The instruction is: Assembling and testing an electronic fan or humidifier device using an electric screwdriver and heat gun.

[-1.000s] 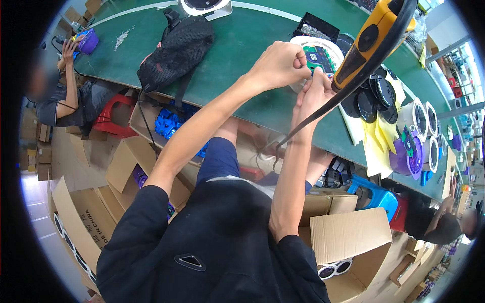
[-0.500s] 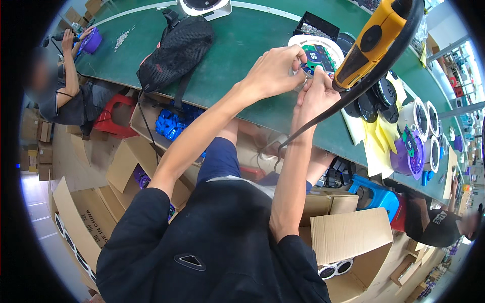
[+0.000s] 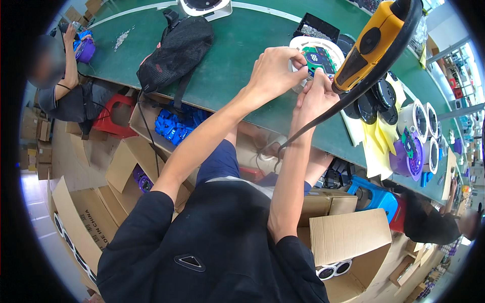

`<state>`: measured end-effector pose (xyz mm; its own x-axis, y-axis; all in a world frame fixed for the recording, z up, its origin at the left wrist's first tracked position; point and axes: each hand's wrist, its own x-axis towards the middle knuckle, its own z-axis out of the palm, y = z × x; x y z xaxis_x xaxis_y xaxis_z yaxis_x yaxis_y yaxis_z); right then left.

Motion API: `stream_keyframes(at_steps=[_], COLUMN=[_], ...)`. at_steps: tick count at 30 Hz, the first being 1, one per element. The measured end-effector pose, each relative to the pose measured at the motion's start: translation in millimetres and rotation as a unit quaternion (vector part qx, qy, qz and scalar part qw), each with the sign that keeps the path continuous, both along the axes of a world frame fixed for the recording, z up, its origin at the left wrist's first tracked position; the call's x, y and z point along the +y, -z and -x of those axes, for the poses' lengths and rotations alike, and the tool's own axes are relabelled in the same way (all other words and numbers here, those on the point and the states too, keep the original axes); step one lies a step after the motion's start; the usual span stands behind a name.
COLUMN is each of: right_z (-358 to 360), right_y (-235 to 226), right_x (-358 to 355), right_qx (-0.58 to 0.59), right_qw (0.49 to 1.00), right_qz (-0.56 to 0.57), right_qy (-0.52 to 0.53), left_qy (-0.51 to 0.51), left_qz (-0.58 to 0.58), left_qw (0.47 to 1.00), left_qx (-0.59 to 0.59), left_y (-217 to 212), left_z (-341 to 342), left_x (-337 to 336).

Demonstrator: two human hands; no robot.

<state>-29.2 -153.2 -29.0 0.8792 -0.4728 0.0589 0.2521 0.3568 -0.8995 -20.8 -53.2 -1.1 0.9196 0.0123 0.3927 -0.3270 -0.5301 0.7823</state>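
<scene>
A green circuit board [image 3: 323, 56] with a dark display panel lies over a white round housing [image 3: 299, 42] on the bench. My left hand [image 3: 278, 71] is closed at the board's near left edge, thumb and forefinger pinched together; whatever is between them is too small to make out. Close beside it, my right hand [image 3: 316, 95] is closed at the near edge, its thumb pressed on the board and its other fingers curled below. The hands partly hide the near side of the housing. A yellow-and-black power screwdriver [image 3: 361, 48] hangs just right of my right hand.
A black box of small parts [image 3: 317, 26] stands behind the housing. Black round covers [image 3: 376, 98], yellow sheets [image 3: 376, 144] and a purple round housing [image 3: 408, 157] lie rightward. A black backpack [image 3: 177, 54] is on the left. Another person [image 3: 63, 86] works at far left.
My left fingertips have shifted slightly at the board's edge, and the board shows a little more. My right hand has hardly moved. The person at far left has changed posture beside the purple piece.
</scene>
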Motion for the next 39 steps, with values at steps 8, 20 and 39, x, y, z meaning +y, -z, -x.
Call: stream_keyframes(at_steps=[8, 20, 39], right_z=[0, -2, 2], right_y=[0, 11, -4], right_x=[2, 0, 12], right_qx=[-0.018, -0.04, -0.033], right_qw=[1.0, 0.997, 0.998], right_qz=[-0.016, -0.066, -0.03], right_qy=[-0.008, -0.028, 0.039], left_qy=[-0.011, 0.061, 0.124], left_qz=[-0.054, 0.008, 0.136], left_qw=[0.994, 0.991, 0.972], left_qx=[0.092, 0.123, 0.144], left_y=[-15, -4, 9], left_z=[-1, -13, -35], left_x=[0, -2, 6])
